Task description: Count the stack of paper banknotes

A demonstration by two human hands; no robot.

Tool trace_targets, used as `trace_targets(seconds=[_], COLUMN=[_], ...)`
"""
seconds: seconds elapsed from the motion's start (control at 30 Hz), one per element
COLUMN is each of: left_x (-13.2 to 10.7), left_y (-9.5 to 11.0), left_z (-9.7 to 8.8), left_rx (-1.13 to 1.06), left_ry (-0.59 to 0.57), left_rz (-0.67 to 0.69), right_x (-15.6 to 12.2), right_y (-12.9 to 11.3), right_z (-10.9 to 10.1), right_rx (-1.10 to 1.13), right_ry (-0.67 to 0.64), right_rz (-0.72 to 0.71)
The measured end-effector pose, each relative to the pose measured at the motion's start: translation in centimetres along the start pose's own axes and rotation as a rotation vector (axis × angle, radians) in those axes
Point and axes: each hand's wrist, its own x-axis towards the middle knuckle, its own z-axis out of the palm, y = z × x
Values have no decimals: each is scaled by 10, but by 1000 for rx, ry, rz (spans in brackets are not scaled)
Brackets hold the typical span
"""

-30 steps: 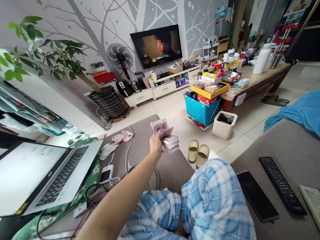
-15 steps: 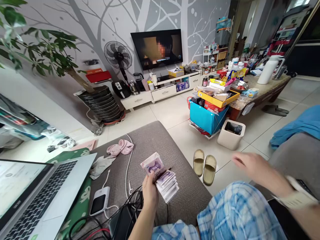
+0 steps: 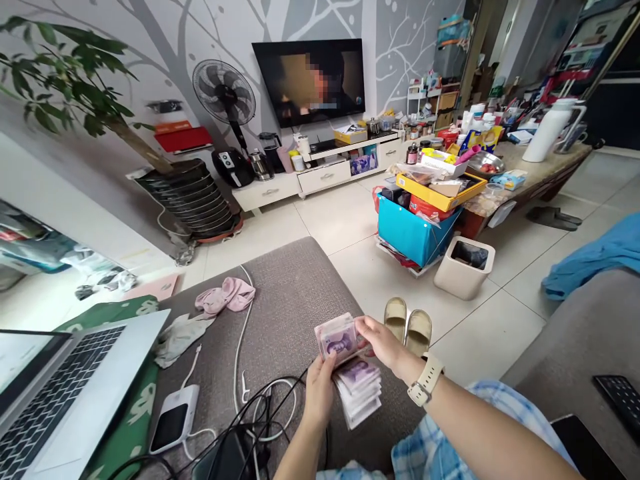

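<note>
Banknotes (image 3: 357, 390): one fanned stack, left hand (image 3: 320, 392) grasping it, right hand (image 3: 383, 340) pinching its top.

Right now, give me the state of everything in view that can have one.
Notes: folded stack, fanned, held in the left hand.
Left hand: grip shut on the notes.
Right hand: pinching the top note.
TV: on.
Laptop: open, screen lit.
Fan: spinning or not, cannot tell.
Bin: open, no lid.
Slippers: paired on the floor, unworn.
</note>
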Motion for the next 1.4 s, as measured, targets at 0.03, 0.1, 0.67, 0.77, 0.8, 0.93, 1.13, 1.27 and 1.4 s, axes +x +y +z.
trace_targets(seconds=[0.03, 0.1, 0.67, 0.77, 0.8, 0.93, 1.13, 1.27, 1.4], left_x=[0, -1, -12, -11, -11, -6, -4, -1, 6], left_y=[-4, -9, -23, -23, -22, -17, -13, -10, -12], left_z=[0, -1, -3, -2, -1, -1, -2, 1, 2], left_rx=[-9, -14, -166, -188, -187, -180, -233, -226, -217], left_ry=[-20, -13, 237, 225, 226, 249, 223, 220, 198], left_rz=[-13, -19, -76, -98, -107, -139, -174, -142, -115], right_x=[2, 4, -20, -20, -19, -10, 3, 10, 19], right_y=[1, 1, 13, 15, 16, 19, 23, 26, 29], right_z=[2, 5, 44, 46, 45, 38, 29, 25, 23], right_rx=[4, -2, -459, -441, -431, -388, -351, -330, -290], right_ry=[-11, -56, -48, -34, -23, 118, 241, 196, 182], right_rz=[-41, -72, -128, -96, -96, -156, -199, -179, -139])
